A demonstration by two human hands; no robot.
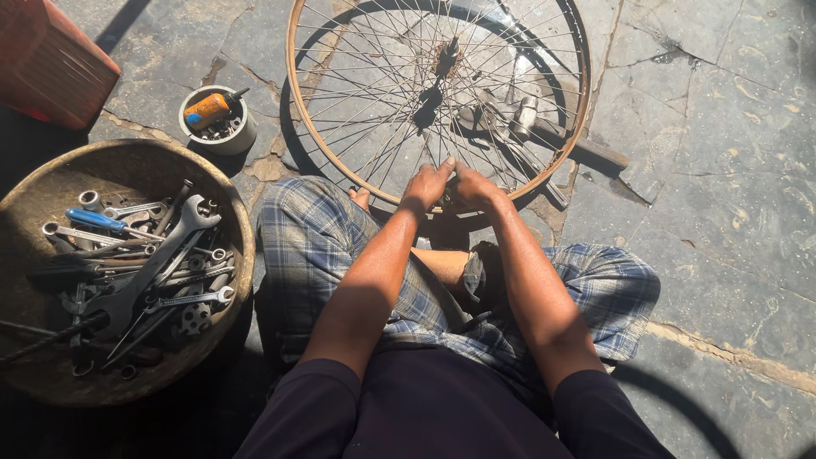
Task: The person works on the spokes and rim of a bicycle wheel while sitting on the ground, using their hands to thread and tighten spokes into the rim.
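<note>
Both hands, left hand (427, 184) and right hand (473, 187), grip the wheel rim (293, 81).

Single head view, looking steeply down, close over lap and stone floor (722, 170).

Sunlit cracked stone floor (722, 170), hard shadows

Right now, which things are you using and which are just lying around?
In use: wheel rim, spokes, left hand, right hand.
Lying about: basket of spanners, tin with a bottle, hammer, red box.
</note>
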